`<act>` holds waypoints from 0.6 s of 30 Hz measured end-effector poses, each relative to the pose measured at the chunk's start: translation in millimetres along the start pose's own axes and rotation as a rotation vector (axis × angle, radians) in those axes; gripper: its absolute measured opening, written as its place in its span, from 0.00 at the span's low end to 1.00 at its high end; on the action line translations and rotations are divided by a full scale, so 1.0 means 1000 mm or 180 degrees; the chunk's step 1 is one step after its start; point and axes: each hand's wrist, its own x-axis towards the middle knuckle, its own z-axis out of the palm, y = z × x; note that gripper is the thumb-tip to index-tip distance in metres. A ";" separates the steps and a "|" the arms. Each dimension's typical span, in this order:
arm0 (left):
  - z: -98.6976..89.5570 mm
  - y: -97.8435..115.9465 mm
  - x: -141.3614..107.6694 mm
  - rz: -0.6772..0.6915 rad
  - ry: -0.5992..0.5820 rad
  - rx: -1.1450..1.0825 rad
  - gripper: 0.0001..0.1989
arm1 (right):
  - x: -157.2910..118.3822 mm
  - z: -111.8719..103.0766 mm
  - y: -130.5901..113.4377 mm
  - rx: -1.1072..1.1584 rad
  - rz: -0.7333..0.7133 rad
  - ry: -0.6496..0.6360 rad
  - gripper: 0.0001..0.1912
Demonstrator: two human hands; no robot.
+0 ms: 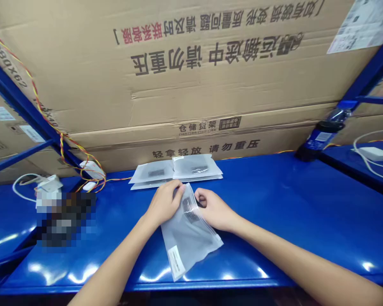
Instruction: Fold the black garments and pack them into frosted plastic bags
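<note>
A frosted zip bag (188, 238) with a white label at its lower left corner lies tilted in front of me on the blue shelf. My left hand (167, 202) pinches its upper edge between thumb and fingers. At the bag's zip side, my right hand (215, 210) is closed with curled fingers, and a small black item (200, 203) shows between them; its kind is hidden. Part of that thumb seems to be behind the clear film. Just beyond my hands, more frosted bags (194, 166) lie in two overlapping stacks.
Large cardboard boxes (191, 97) form a wall behind the blue shelf (274, 199). A dark bottle with a blue label (321, 136) stands at the back right. To the left are a blurred-out dark object (65, 221), white adapters (92, 169) and twisted red-yellow wires (35, 87).
</note>
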 end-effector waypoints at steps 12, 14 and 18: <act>-0.047 -0.041 0.009 -0.0426 -0.0477 0.1148 0.14 | -0.067 -0.011 0.004 0.0653 0.0452 0.2028 0.30; -0.048 -0.046 0.008 -0.0442 -0.0563 0.1290 0.12 | -0.085 -0.009 0.014 -0.0429 0.0327 0.1993 0.28; -0.043 -0.048 0.007 -0.0380 -0.0510 0.1439 0.10 | -0.108 -0.002 0.019 -0.2761 -0.0491 0.2302 0.20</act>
